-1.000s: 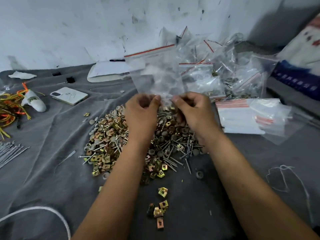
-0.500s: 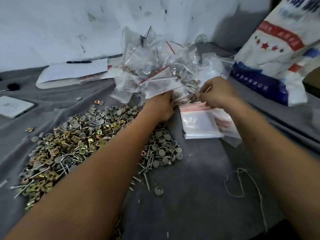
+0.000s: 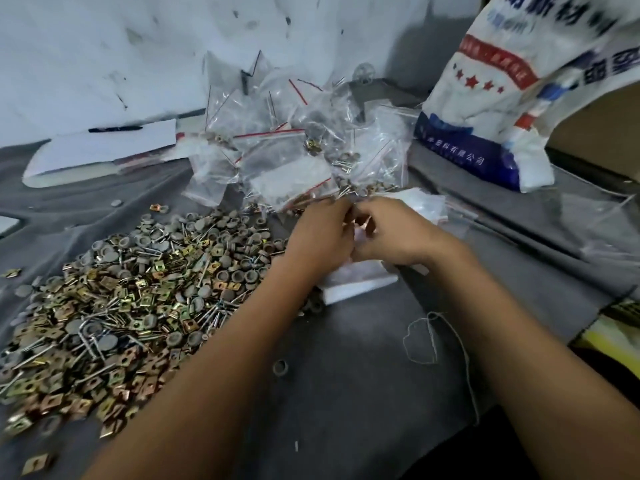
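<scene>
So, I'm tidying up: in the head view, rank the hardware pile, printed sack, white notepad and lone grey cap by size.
1. hardware pile
2. printed sack, cropped by the frame, so unsure against the pile
3. white notepad
4. lone grey cap

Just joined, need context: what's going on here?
A person is bagging small hardware. The left hand and right hand pinch an empty bag on the stack of bags. A loose pile of clips, caps and nails lies to their left on grey cloth; filled bags are heaped behind.
</scene>
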Action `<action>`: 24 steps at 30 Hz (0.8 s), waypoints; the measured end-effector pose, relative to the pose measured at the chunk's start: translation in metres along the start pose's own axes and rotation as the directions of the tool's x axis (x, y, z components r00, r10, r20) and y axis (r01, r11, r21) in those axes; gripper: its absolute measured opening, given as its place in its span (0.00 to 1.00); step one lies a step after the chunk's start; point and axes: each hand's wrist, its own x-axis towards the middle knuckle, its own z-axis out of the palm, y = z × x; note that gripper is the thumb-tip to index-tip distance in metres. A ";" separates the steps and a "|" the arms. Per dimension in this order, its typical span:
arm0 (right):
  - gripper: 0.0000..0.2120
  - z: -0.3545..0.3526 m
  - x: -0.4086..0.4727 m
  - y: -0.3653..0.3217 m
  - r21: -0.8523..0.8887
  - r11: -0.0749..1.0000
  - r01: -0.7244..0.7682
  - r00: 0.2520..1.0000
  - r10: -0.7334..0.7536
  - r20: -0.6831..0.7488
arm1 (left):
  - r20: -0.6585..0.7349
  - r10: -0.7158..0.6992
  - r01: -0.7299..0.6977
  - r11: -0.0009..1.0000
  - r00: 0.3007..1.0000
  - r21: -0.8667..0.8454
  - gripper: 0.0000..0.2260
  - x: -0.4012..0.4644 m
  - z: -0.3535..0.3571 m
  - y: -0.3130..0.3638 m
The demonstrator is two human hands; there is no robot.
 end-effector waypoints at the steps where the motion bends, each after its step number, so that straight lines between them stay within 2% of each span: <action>1: 0.19 -0.004 -0.003 0.008 0.071 0.996 -0.059 0.995 0.065 -0.077 | 0.010 -0.012 0.012 1.000 1.000 0.019 0.14 -0.003 0.003 -0.002; 3: 0.17 -0.012 -0.008 0.030 0.116 0.961 -0.250 0.916 0.274 -0.292 | 0.039 -0.037 0.033 0.994 0.999 0.103 0.17 -0.007 0.008 -0.005; 5: 0.18 -0.020 -0.012 0.057 -0.063 0.860 -0.507 0.780 0.426 -0.459 | 0.050 -0.054 0.043 0.980 0.997 0.193 0.20 -0.009 0.010 -0.003; 7: 0.22 -0.022 -0.017 0.071 -0.145 0.744 -0.652 0.721 0.550 -0.423 | 0.034 -0.019 0.013 0.981 0.999 0.193 0.24 -0.011 0.013 0.004; 8: 0.23 -0.021 -0.017 0.074 -0.130 0.735 -0.665 0.719 0.584 -0.378 | 0.062 0.020 -0.030 0.986 0.998 0.166 0.26 -0.011 0.016 0.009; 10: 0.21 -0.020 -0.016 0.077 -0.079 0.781 -0.620 0.747 0.555 -0.366 | 0.170 0.090 -0.116 0.982 0.981 0.150 0.29 -0.011 0.025 0.018; 12: 0.15 -0.017 -0.015 0.075 0.018 0.844 -0.536 0.761 0.492 -0.422 | 0.237 0.070 -0.119 0.972 0.969 0.200 0.29 -0.008 0.035 0.019; 15: 0.08 -0.016 -0.017 0.073 0.349 0.845 -0.406 0.687 0.534 -0.493 | 0.218 0.008 -0.060 0.970 0.976 0.234 0.31 0.001 0.039 0.013; 16: 0.05 -0.017 -0.018 0.072 0.407 0.838 -0.365 0.658 0.541 -0.524 | 0.206 -0.004 -0.046 0.970 0.979 0.237 0.31 0.005 0.040 0.011; 19: 0.04 -0.025 -0.021 0.067 0.466 0.845 -0.263 0.591 0.522 -0.615 | 0.168 -0.029 -0.011 0.973 0.985 0.230 0.33 0.011 0.042 0.007; 21: 0.04 -0.036 -0.023 0.058 0.484 0.864 -0.137 0.515 0.480 -0.711 | 0.159 -0.038 0.001 0.974 0.987 0.226 0.34 0.012 0.045 0.008; 23: 0.05 -0.047 -0.026 0.042 0.372 0.928 -0.032 0.432 0.348 -0.832 | 0.160 -0.036 0.011 0.987 0.986 0.157 0.34 0.016 0.045 0.015; 24: 0.06 -0.050 -0.026 0.032 0.276 0.961 0.005 0.430 0.247 -0.868 | 0.149 -0.035 0.032 0.999 0.988 0.021 0.31 0.019 0.044 0.021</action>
